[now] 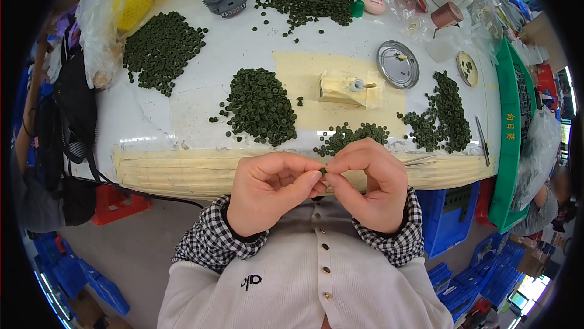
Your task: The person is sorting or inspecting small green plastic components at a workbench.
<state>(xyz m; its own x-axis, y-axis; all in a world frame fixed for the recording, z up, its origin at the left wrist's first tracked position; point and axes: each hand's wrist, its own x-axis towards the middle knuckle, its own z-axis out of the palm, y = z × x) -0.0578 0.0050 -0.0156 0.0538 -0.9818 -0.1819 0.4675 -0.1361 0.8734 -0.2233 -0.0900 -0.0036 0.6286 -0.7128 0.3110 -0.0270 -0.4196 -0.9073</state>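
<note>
Fingertips of left hand [267,192] and right hand [371,183] pinch one small green disc [323,172] together, near the white tabletop [182,110]; a green upright sign [510,128] stands right.

Looking steeply down from a head-worn fisheye camera, sitting close above the left hand [271,192] and right hand [371,183] at chest height, facing forward over the white table [243,49] beyond, bending straight edges toward the dark round rim, sharing nothing with another view.
</note>
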